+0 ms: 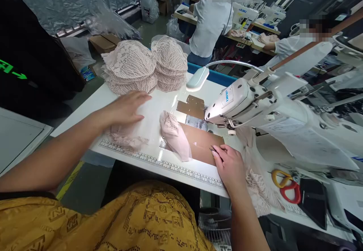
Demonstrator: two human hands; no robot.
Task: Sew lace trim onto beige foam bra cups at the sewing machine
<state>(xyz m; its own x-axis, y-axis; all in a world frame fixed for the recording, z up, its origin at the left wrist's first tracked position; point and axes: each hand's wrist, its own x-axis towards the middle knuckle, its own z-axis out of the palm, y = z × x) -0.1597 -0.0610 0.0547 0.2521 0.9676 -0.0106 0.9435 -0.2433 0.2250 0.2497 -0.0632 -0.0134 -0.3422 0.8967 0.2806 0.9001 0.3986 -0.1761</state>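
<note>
My left hand (127,109) is over the left part of the white table, fingers spread and holding nothing, just in front of stacked beige lace cups (130,65). Below it lies a crumpled piece of lace (127,139), partly blurred. A folded pale pink lace piece (176,135) rests between my hands on the table, by a brown sheet (198,141). My right hand (229,162) is closed around a small dark pointed tool (212,148) at the sheet's right end. More lace fabric (258,190) hangs right of that wrist.
A white sewing machine (235,99) stands at the right, with a lamp (197,78) beside its head. Scissors (286,186) and a black phone-like device (313,201) lie at the right. A printed ruler (161,164) edges the table (79,111). Two people sit at machines beyond.
</note>
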